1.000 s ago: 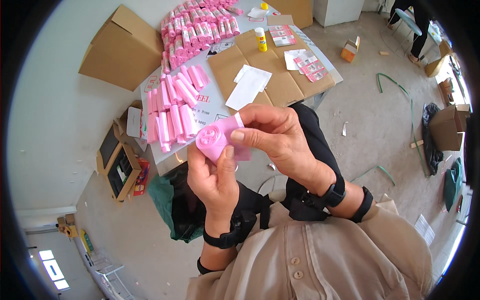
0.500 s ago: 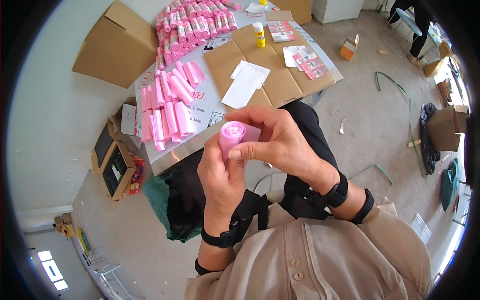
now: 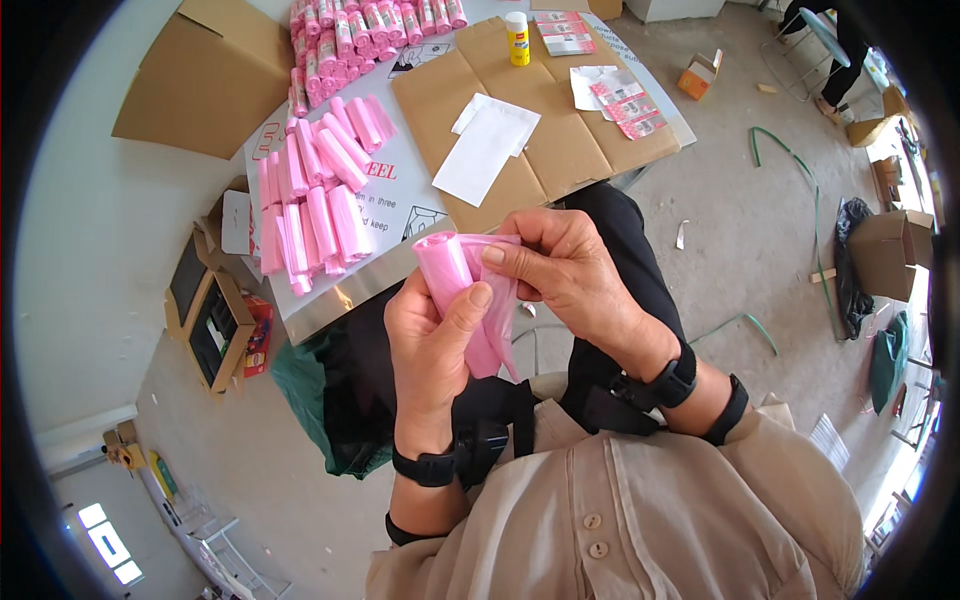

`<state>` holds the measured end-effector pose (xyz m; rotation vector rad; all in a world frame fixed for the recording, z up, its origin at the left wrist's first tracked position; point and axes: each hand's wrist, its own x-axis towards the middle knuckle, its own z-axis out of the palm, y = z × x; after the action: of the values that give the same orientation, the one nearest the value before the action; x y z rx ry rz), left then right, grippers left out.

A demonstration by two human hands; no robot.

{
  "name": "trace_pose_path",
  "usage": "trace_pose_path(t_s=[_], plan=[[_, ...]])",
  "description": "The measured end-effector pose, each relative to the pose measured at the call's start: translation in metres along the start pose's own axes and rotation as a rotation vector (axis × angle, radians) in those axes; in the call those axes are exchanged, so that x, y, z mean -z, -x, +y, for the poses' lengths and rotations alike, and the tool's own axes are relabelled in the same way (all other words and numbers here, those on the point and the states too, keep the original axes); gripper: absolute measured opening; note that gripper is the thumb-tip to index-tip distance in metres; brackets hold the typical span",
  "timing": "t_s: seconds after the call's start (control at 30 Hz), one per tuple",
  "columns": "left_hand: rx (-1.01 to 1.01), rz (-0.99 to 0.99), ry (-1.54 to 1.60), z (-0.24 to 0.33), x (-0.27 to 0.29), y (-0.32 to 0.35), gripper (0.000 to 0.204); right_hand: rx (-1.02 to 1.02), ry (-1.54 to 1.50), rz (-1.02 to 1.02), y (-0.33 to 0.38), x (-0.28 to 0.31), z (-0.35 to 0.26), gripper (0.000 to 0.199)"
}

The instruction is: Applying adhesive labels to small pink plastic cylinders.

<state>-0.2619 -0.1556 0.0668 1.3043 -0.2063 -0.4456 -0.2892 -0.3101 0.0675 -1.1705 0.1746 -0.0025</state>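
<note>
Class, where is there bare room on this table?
Free: the flat brown cardboard sheet between the white paper and the printed pink cards; also the grey tabletop strip between cardboard and plain pink plastic rolls. Crowded: the tabletop's left, under those and the labelled pink rolls.

Pink rolls (image 3: 320, 222) block left; bare cardboard (image 3: 560, 125) allows passage.

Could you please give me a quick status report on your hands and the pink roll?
Left hand gripping pink roll. Right hand pinching its loose film. Nothing seen blocking either hand.
</note>
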Motion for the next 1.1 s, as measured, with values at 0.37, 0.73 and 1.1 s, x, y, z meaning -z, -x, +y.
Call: trace_pose_path(t_s=[0.37,0.73,1.1], plan=[[-0.078,0.015,-0.487,-0.009,0.011,-0.007,0.023,-0.163,0.071,-0.089,-0.009,0.016,0.013,0.016],[0.003,0.286,0.035,-0.022,0.000,-0.011,0.024,-0.114,0.192,-0.091,0.023,-0.014,0.043,0.068],[0.048,0.102,0.296,-0.003,0.040,-0.021,0.030,-0.047,-0.068,-0.094,0.017,0.010,0.040,0.024]])
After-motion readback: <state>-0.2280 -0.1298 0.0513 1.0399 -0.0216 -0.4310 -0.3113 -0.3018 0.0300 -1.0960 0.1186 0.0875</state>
